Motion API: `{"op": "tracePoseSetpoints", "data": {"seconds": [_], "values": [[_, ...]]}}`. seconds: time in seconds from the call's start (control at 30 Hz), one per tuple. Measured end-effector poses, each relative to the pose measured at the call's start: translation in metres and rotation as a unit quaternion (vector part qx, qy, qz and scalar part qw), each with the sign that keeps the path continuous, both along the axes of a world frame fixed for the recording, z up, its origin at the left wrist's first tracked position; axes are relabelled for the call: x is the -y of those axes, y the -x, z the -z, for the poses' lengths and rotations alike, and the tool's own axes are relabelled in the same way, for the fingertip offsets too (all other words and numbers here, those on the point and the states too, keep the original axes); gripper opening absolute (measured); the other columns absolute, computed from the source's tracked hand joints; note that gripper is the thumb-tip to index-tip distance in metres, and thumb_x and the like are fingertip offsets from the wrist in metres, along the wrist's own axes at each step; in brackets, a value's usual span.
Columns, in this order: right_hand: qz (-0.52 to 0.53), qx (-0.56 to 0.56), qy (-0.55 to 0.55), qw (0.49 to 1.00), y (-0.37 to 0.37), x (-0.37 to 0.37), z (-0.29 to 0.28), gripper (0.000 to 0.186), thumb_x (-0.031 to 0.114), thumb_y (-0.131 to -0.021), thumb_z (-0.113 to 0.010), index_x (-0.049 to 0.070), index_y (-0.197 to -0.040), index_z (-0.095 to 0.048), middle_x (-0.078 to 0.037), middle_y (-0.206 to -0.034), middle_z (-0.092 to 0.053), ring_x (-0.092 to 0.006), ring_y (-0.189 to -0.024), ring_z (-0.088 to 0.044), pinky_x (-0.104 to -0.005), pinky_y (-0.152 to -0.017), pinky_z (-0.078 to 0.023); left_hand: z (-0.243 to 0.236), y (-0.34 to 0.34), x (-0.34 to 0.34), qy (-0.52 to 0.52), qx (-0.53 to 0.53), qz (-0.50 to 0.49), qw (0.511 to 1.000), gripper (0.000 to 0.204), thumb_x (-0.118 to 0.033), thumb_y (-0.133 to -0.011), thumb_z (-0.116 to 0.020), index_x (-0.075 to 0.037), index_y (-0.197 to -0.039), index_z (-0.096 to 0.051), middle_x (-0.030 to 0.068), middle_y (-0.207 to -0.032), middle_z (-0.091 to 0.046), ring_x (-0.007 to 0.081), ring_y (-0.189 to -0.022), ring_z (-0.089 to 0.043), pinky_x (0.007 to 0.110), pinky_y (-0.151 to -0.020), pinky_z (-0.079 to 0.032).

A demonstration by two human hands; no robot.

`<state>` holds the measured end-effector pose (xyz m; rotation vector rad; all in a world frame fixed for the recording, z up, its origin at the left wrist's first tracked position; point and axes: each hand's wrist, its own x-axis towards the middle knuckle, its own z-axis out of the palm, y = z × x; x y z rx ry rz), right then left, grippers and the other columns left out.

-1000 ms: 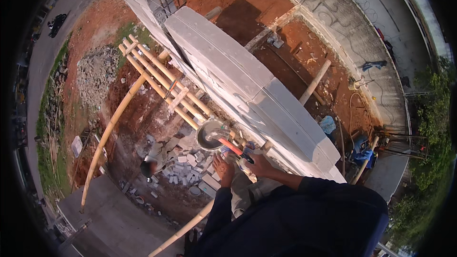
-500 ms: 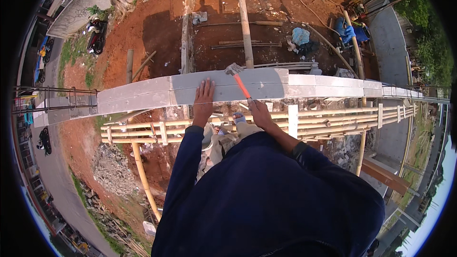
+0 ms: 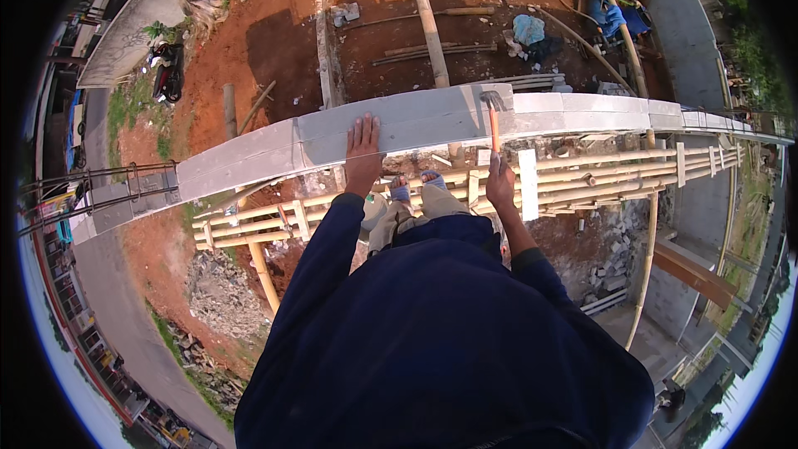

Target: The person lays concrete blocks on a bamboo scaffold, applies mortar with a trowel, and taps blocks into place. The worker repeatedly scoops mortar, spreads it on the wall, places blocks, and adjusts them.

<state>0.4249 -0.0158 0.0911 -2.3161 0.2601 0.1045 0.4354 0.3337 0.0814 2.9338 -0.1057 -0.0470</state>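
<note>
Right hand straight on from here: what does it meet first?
Likely the near edge of the grey block wall, though depth is unclear: the right hand, holding the hammer, might pass above it.

Matt grey masonry block [image 3: 424, 120]; metal hammer head [image 3: 494, 101]; bamboo poles [image 3: 615, 174].

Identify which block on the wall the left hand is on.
The shaded grey block with the hammer at its right end: the left hand rests on it, while the paler blocks beside it bear no hand.
</note>
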Motion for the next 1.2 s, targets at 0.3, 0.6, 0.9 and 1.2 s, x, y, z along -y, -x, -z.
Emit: {"op": "tracePoseSetpoints", "data": {"seconds": [0.3,0.6,0.9,1.2], "values": [[-0.058,0.015,-0.047,0.997,0.008,-0.080,-0.025,0.058,0.047,-0.111,-0.042,-0.007,-0.107,-0.064,-0.028,-0.071,-0.061,-0.0435,-0.067,-0.063,-0.0529,-0.064,-0.045,0.009,0.002,-0.001,-0.015,0.050,0.018,0.998,0.069,-0.008,-0.095,-0.053,0.000,-0.160,-0.032,0.0199,-0.168,-0.029,0.0398,-0.155,-0.030,0.049,-0.127,-0.027],[-0.070,-0.014,-0.035,0.997,0.029,-0.127,0.000,0.058,0.048,-0.110,-0.042,-0.004,-0.108,-0.067,-0.026,-0.078,-0.067,-0.0421,-0.075,-0.067,-0.0518,-0.069,-0.048,0.020,0.005,-0.005,-0.015,0.113,0.009,0.993,0.063,-0.013,-0.097,-0.052,0.002,-0.156,-0.038,0.0211,-0.167,-0.032,0.0397,-0.153,-0.034,0.049,-0.126,-0.028],[-0.160,-0.048,-0.029,0.985,0.004,-0.160,-0.039,0.054,0.046,-0.110,-0.045,-0.003,-0.098,-0.064,-0.029,-0.082,-0.068,-0.0466,-0.079,-0.067,-0.0545,-0.068,-0.046,0.029,0.008,-0.002,-0.001,0.132,-0.009,0.991,0.062,-0.015,-0.097,-0.053,0.002,-0.155,-0.040,0.0222,-0.165,-0.034,0.0404,-0.152,-0.035,0.050,-0.125,-0.029],[-0.393,-0.046,0.151,0.906,-0.050,-0.221,-0.048,0.052,0.045,-0.108,-0.045,-0.004,-0.107,-0.062,-0.037,-0.094,-0.067,-0.0543,-0.093,-0.065,-0.0611,-0.081,-0.050,0.053,0.007,-0.001,0.135,0.189,-0.032,0.972,0.060,-0.018,-0.099,-0.053,-0.005,-0.156,-0.041,0.0162,-0.166,-0.035,0.0385,-0.154,-0.031,0.049,-0.127,-0.030]]}}
